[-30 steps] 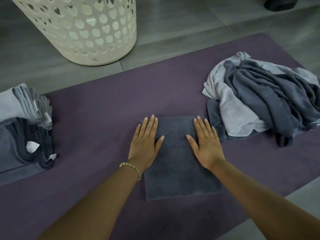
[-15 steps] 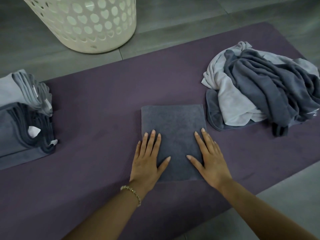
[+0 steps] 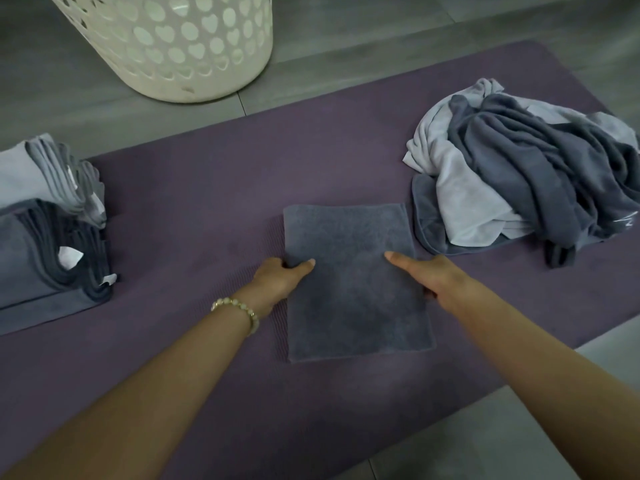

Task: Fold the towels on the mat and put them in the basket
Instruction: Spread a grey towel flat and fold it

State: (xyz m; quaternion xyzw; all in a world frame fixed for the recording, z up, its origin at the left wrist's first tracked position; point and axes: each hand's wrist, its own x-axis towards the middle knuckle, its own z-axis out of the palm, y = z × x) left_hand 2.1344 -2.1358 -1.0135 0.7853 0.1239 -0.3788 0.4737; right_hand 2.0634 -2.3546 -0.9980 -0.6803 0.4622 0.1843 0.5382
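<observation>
centrally, head view, one entry per item.

item 1: folded towel (image 3: 356, 285), dark grey, a flat rectangle lying on the mat (image 3: 207, 202), its far right corner just beside the heap at the right.

item 2: left hand (image 3: 280, 280), at the towel's left edge. the thumb lies on top of the cloth and the fingers are tucked out of sight under the edge, so the hand pinches the towel. a bracelet (image 3: 239, 308) of pale beads sits on the wrist.

item 3: right hand (image 3: 434, 277), at the towel's right edge. the thumb is stretched across the top of the cloth toward the left hand; the fingers curl down at the edge and appear to go beneath it, pinching the towel.

item 4: mat, purple, laid on a grey tiled floor (image 3: 381, 46).

item 5: basket (image 3: 166, 46), cream plastic, wall pierced with round and heart-shaped holes, standing on the floor beyond the mat's far edge, at upper left. its contents cannot be seen.

item 6: heap of unfolded towels (image 3: 519, 181), dark grey and pale grey mixed, crumpled, on the right part of the mat.

item 7: stack of folded towels (image 3: 45, 230), pale grey ones behind, dark grey ones in front, at the mat's left end, well apart from the hands.
</observation>
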